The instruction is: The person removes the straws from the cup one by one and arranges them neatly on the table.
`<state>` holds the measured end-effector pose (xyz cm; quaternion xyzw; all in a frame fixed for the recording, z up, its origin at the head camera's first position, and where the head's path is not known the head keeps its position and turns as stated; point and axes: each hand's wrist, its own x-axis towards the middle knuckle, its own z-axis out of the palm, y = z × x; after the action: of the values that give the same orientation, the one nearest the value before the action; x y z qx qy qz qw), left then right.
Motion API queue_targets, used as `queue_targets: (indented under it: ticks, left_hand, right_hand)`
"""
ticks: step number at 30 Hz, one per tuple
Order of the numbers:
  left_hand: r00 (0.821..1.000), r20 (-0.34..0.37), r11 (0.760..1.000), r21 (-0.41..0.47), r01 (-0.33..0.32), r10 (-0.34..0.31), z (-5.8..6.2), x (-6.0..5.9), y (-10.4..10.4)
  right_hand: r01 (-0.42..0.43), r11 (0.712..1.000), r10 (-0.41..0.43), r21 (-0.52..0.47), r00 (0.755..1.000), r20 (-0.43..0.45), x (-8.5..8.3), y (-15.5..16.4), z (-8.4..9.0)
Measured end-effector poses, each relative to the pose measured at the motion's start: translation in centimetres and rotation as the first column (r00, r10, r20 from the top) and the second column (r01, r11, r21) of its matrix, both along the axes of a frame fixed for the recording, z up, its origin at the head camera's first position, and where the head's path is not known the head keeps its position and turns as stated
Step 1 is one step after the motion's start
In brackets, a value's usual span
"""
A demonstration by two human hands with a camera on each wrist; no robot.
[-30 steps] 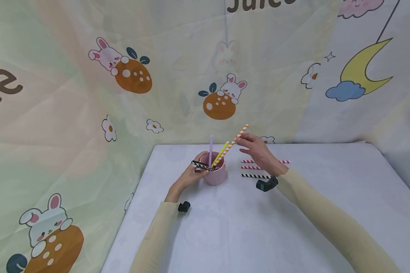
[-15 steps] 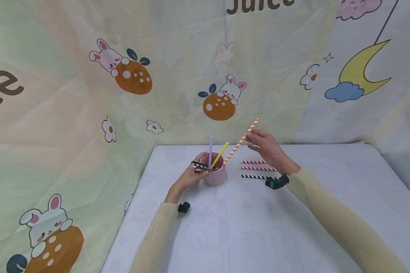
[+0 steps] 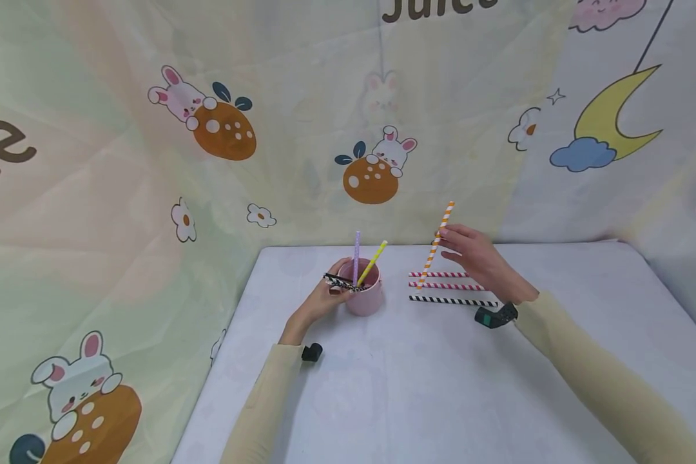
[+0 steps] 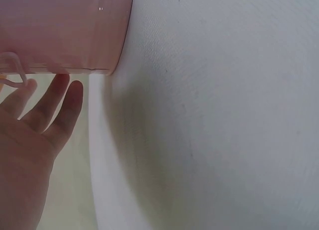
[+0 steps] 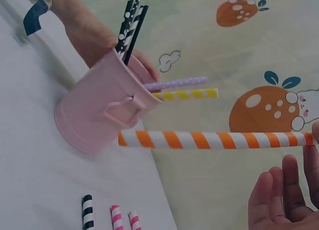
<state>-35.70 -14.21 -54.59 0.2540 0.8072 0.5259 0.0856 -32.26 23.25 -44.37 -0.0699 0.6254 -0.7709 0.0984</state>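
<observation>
A pink mug stands on the white table, and my left hand grips its left side. Its handle shows in the right wrist view. Inside the mug lean a purple dotted straw, a yellow straw and several black-and-white straws. My right hand pinches an orange-striped paper straw near its upper part, right of the mug. That straw is tilted, its lower end above the straws lying on the table. In the left wrist view, fingers touch the mug.
Two pink-striped straws and one black-striped straw lie side by side right of the mug, under my right hand. A printed cloth backdrop rises behind the table's back edge.
My right hand has drawn the orange-striped straw up out of the mug and carried it right, over the straws on the table. My left hand stays at the mug.
</observation>
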Motion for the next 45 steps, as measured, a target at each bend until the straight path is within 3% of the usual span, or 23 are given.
queue_targets:
  ticks: [8, 12, 14, 20, 22, 28, 31, 33, 35, 37, 39, 41, 45]
  left_hand:
    - [0.999, -0.035, 1.000, 0.003, 0.008, -0.008, -0.2, -0.1, 0.0]
    - [0.999, -0.037, 1.000, -0.002, 0.006, -0.006, 0.0, -0.1, 0.0]
    - [0.999, -0.032, 1.000, 0.000, 0.007, -0.007, 0.1, 0.0, 0.1]
    - [1.000, -0.017, 1.000, 0.015, 0.009, -0.008, 0.1, 0.0, 0.1]
    - [1.000, -0.015, 1.000, 0.019, 0.008, -0.008, 0.1, 0.0, 0.0]
    - [0.999, -0.016, 1.000, 0.011, 0.028, -0.028, 0.0, -0.2, 0.0]
    - [0.999, -0.014, 0.999, 0.000, 0.044, -0.044, 0.7, 0.1, 0.0]
    - [0.999, -0.006, 0.999, -0.009, 0.050, -0.050, 1.6, 0.6, 0.1]
    - [0.999, -0.001, 0.999, -0.013, 0.053, -0.053, 2.4, 1.0, 0.2]
    - [0.999, 0.006, 0.999, -0.012, 0.052, -0.052, 3.1, 1.4, 0.3]
    - [0.999, 0.010, 0.999, -0.011, 0.045, -0.044, 2.3, 1.0, 0.2]
    - [0.999, 0.005, 0.999, -0.001, 0.035, -0.035, 1.4, 0.5, 0.1]
    - [1.000, -0.009, 1.000, 0.008, 0.014, -0.014, -0.2, -0.2, 0.0]
  right_hand:
    - [0.005, 0.984, -0.004, 0.181, 1.000, -0.006, 0.9, 1.3, -0.5]
    - [0.023, 0.917, -0.006, 0.397, 0.999, -0.046, 1.5, 1.5, -0.5]
    - [0.038, 0.858, 0.015, 0.513, 0.995, -0.098, 1.8, 1.5, -0.5]
    - [0.115, 0.611, 0.149, 0.783, 0.955, -0.256, 2.8, 0.6, -1.1]
    - [0.141, 0.534, 0.199, 0.833, 0.937, -0.286, 3.2, 0.0, -1.6]
    - [0.235, 0.255, 0.303, 0.938, 0.902, -0.308, 4.0, -1.4, -4.1]
    - [0.280, 0.164, 0.346, 0.946, 0.882, -0.321, 4.3, -1.9, -5.7]
    - [0.319, 0.113, 0.383, 0.941, 0.860, -0.338, 4.5, -2.1, -6.9]
    - [0.365, 0.082, 0.418, 0.927, 0.832, -0.365, 4.7, -2.3, -8.0]
    - [0.408, 0.066, 0.439, 0.911, 0.808, -0.393, 4.8, -2.4, -8.9]
    - [0.433, 0.069, 0.449, 0.899, 0.791, -0.415, 4.9, -2.5, -9.3]
    - [0.438, 0.065, 0.445, 0.897, 0.792, -0.419, 5.1, -2.7, -9.6]
    - [0.399, 0.028, 0.425, 0.917, 0.825, -0.372, 5.2, -3.1, -9.6]
